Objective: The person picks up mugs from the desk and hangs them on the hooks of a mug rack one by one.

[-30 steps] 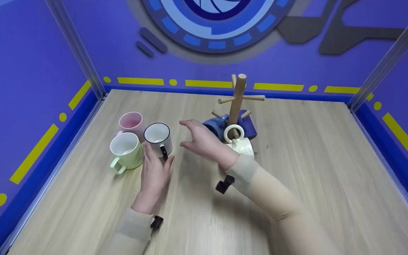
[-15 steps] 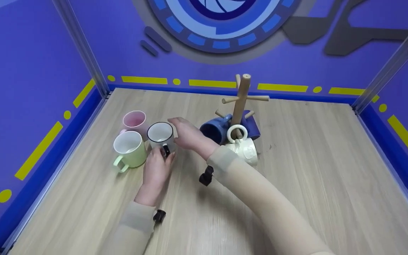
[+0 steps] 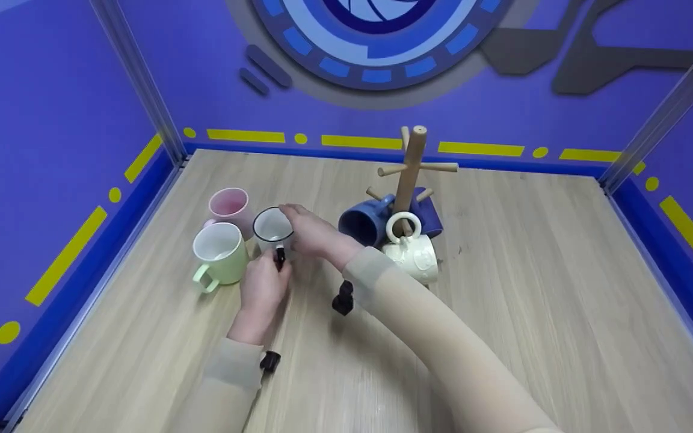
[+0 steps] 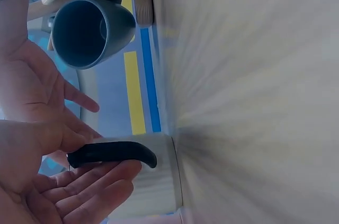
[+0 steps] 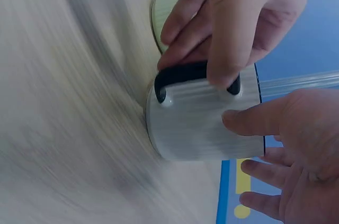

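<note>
A white mug [image 3: 271, 226] with a dark rim and black handle [image 4: 111, 152] stands upright on the table. My left hand [image 3: 261, 285] pinches the handle between thumb and fingers. From the right, my right hand [image 3: 315, 234] lies against the mug; in the right wrist view its thumb [image 5: 254, 122] touches the white side while the other fingers are spread out near the rim. Just left of the mug are a light green mug [image 3: 226, 261] and a pink mug [image 3: 230, 205], both upright.
A wooden mug tree [image 3: 409, 171] stands right of the hands. On its lower pegs hang a blue mug [image 3: 363, 222], a purple mug [image 3: 428, 213] and a cream mug [image 3: 415, 258], all tilted. Blue printed walls [image 3: 52, 120] enclose the table [image 3: 533, 300].
My right hand has moved left from near the mug tree to the white mug. My left hand, first beside the handle with fingers extended, has closed on it.
</note>
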{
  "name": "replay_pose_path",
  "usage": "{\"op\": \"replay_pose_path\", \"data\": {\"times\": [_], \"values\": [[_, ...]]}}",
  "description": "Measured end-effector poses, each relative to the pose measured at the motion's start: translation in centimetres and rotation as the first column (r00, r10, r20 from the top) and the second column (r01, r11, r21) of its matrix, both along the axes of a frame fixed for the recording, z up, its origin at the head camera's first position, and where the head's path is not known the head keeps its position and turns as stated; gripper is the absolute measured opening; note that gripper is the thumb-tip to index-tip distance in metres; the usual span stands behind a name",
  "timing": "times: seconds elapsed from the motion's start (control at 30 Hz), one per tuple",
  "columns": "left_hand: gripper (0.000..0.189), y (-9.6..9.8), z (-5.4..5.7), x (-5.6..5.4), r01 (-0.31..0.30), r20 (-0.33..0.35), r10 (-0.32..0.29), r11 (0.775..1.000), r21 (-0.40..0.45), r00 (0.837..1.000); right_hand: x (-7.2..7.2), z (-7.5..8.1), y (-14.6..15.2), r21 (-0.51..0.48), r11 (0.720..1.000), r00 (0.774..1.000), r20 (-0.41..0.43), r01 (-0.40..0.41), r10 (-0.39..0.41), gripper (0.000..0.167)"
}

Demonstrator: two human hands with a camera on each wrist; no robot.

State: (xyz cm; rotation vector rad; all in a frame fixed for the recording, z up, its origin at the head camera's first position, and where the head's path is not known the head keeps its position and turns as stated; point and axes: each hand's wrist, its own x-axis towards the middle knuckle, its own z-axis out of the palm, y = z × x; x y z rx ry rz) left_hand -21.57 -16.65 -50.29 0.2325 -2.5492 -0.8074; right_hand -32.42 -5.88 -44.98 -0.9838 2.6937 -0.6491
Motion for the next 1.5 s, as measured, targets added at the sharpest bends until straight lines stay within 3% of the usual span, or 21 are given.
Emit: {"op": "replay_pose_path", "data": {"times": [0.2,0.53,0.87,0.97,1.07,1.2,1.33,1.5], "values": [[0.014,-0.5,0.3,0.6,0.018,0.064,-0.018,1.000,0.000,0.998,0.0,0.1,0.3,0.071,0.997,0.999,0.030,0.015,-0.017,0.096],[0.013,-1.1,1.5,0.8,0.034,0.042,-0.031,0.997,-0.069,0.999,0.1,0.7,1.2,0.109,0.994,0.999,0.033,0.018,-0.022,0.097],[0.013,-0.6,3.9,1.4,0.027,0.034,-0.022,0.988,-0.153,0.999,0.7,1.7,2.5,0.056,0.991,0.966,0.220,0.124,-0.133,0.095],[0.018,-0.3,5.1,1.9,0.015,-0.002,-0.016,0.985,-0.172,1.000,1.4,2.3,2.9,0.020,0.987,0.957,0.243,0.160,-0.160,0.092],[0.020,0.1,6.3,2.4,0.003,-0.096,-0.021,0.984,-0.176,0.995,2.2,3.1,3.4,-0.020,0.983,0.953,0.249,0.184,-0.173,0.089],[0.020,0.6,7.9,2.9,0.007,-0.242,-0.049,0.985,-0.174,0.969,3.4,4.2,4.4,-0.093,0.974,0.947,0.271,0.205,-0.173,0.086],[0.021,1.1,9.3,3.5,0.016,-0.358,-0.076,0.986,-0.167,0.931,4.6,4.9,5.7,-0.194,0.953,0.933,0.321,0.234,-0.164,0.082],[0.023,1.6,10.2,3.8,0.074,-0.514,-0.129,0.989,-0.125,0.848,5.6,5.4,7.4,-0.326,0.911,0.923,0.362,0.254,-0.128,0.081]]}}
